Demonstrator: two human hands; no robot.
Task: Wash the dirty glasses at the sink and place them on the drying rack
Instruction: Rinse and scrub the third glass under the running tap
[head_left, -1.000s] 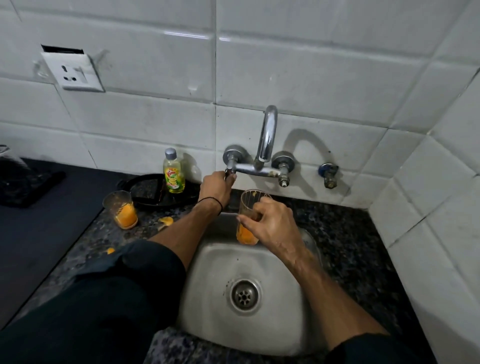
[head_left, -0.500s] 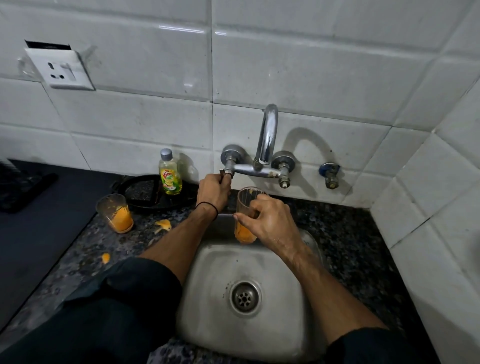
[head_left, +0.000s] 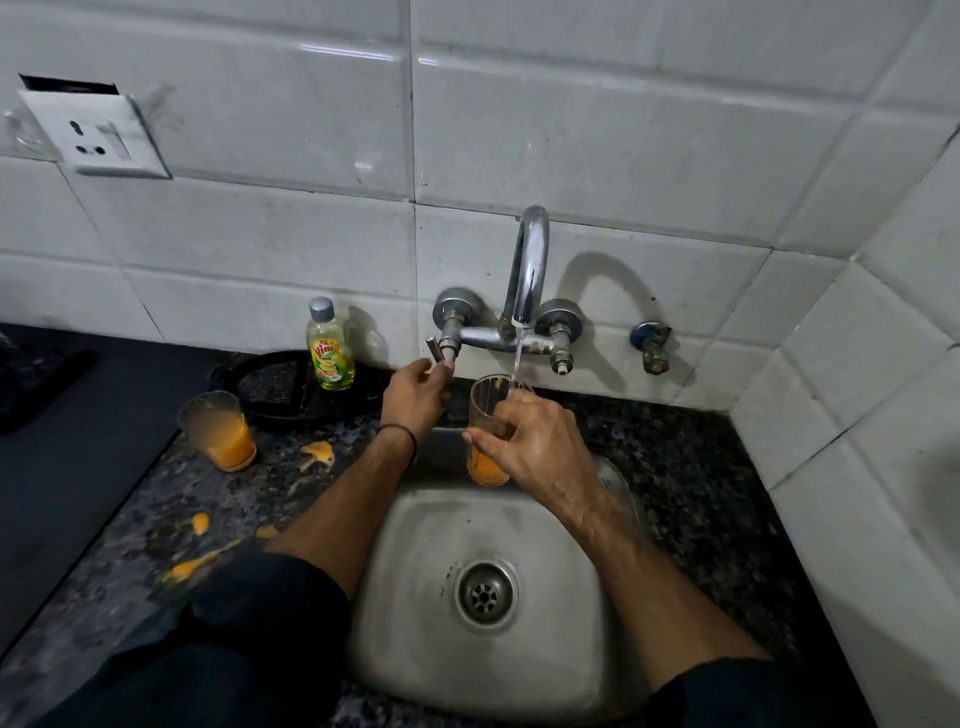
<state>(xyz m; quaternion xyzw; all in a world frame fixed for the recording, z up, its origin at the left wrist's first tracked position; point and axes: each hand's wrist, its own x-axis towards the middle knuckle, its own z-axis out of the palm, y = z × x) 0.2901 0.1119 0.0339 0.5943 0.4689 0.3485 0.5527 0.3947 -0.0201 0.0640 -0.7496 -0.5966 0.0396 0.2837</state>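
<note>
Your right hand (head_left: 524, 441) is gripping a glass (head_left: 485, 402), fingers and thumb wrapping round its middle. It is holding the glass upright over the back edge of the sink (head_left: 415, 571), with orange residue sitting in the bottom. In the head view, your left hand (head_left: 415, 395) is pinching the tap handle (head_left: 441, 356) in curled fingers, just to the left of the glass. Water (head_left: 517, 353) is running from the spout (head_left: 530, 265) in a thin stream and is landing at the far right of the glass's mouth, close by your fingertips. The glass is standing with its long axis vertical, mouth up, almost directly beneath the spout. Judging by that, you are likely needing only a slight shift to centre it under the stream. A second dirty glass (head_left: 218, 431) is waiting on the counter (head_left: 675, 467) well to the left, nearer your left hand. Close by are a soap bottle (head_left: 331, 348) and orange spills (head_left: 318, 452). No drying rack is showing clearly.
</note>
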